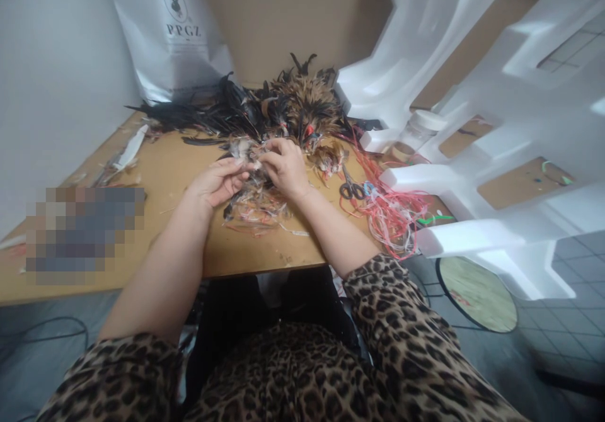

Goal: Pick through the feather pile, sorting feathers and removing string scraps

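Feathers (242,148) between both hands (218,181) (287,169); scissors (351,189) nearby.

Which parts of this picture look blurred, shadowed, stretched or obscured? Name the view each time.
Head view: soft detail between the left hand and right hand; head view: a dark shadow on the right end of the brown panel; head view: white foam slanting and looking stretched, perhaps by a wide lens; head view: a pixelated patch obscuring part of the table.
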Motion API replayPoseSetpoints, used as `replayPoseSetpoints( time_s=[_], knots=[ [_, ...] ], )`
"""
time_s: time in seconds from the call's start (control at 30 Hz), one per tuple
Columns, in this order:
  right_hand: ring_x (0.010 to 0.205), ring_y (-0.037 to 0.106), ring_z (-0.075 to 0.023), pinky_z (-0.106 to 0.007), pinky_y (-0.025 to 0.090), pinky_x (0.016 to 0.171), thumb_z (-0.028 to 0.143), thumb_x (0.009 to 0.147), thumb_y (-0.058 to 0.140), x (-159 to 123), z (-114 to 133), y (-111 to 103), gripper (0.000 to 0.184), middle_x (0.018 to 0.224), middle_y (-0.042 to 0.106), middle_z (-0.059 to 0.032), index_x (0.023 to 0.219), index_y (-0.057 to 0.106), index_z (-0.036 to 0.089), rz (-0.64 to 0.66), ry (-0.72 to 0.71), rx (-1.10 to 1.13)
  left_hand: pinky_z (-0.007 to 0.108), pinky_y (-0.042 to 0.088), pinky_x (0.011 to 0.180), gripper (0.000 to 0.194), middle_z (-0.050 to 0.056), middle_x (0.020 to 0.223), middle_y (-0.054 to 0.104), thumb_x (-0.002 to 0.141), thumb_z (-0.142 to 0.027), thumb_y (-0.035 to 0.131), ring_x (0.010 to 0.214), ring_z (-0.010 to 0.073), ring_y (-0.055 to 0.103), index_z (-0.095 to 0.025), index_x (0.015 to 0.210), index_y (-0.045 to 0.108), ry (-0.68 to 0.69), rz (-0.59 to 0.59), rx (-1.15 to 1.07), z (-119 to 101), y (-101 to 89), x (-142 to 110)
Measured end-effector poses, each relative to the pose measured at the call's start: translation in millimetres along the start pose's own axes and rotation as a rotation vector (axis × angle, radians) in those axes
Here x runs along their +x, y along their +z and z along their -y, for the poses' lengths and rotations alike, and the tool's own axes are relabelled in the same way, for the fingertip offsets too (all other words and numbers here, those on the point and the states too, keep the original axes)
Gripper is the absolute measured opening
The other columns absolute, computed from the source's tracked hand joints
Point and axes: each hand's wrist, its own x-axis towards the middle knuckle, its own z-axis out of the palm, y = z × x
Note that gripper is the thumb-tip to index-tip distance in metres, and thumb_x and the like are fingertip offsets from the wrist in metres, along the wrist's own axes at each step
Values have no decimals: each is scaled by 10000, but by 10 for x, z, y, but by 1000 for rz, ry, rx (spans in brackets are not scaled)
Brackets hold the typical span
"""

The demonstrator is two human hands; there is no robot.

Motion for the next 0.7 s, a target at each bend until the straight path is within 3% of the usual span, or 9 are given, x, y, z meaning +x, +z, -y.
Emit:
replayPoseSetpoints(
  time_s=[0.17, 0.3, 0.37, 0.47, 0.57, 0.7],
  knots=[
    [1134, 384, -235, -387, 261, 955, 313, 921, 361, 13, 118, -55, 301, 1222, 505, -72, 970, 645, 225, 95, -38, -100, 111, 452, 448, 95, 69, 741, 680, 685, -71, 674, 539, 67, 608, -102, 773, 654, -64, 90, 9, 29, 24, -19],
    [1187, 372, -248, -397, 277, 971, 291, 903, 400, 32, 131, -42, 274, 1253, 468, -97, 1052, 618, 220, 99, 59, -46, 101, 453, 485, 74, 51, 691, 656, 680, -50, 674, 533, 40, 579, -95, 722, 633, -4, 62, -6, 47, 54, -15],
    [1146, 414, -233, -376, 326, 943, 310, 886, 427, 44, 95, -22, 278, 1193, 491, -111, 1068, 605, 199, 13, 185, 133, 102, 445, 488, 83, 39, 669, 645, 678, -61, 683, 530, 34, 568, -103, 691, 612, 59, 22, -16, 40, 68, -15],
    [915, 502, -166, -304, 407, 817, 394, 841, 477, 59, 40, 21, 281, 938, 574, -66, 935, 619, 171, -92, 423, 575, 115, 435, 483, 129, 30, 669, 650, 661, -97, 706, 530, 38, 567, -119, 647, 580, 167, -36, 20, 20, 93, -25],
    [655, 463, -97, -221, 388, 630, 473, 741, 591, 64, 43, 66, 315, 656, 539, 8, 725, 600, 158, -17, 593, 926, 138, 441, 501, 161, 35, 671, 665, 631, -139, 736, 542, 57, 584, -127, 631, 576, 247, -56, 100, 28, 123, -35],
    [530, 410, -50, -183, 295, 506, 475, 637, 692, 63, 106, 116, 347, 577, 542, 32, 649, 584, 146, 107, 681, 1206, 156, 440, 511, 177, 38, 642, 672, 589, -169, 768, 533, 75, 596, -130, 623, 599, 313, -54, 225, 91, 148, -29]
  ],
)
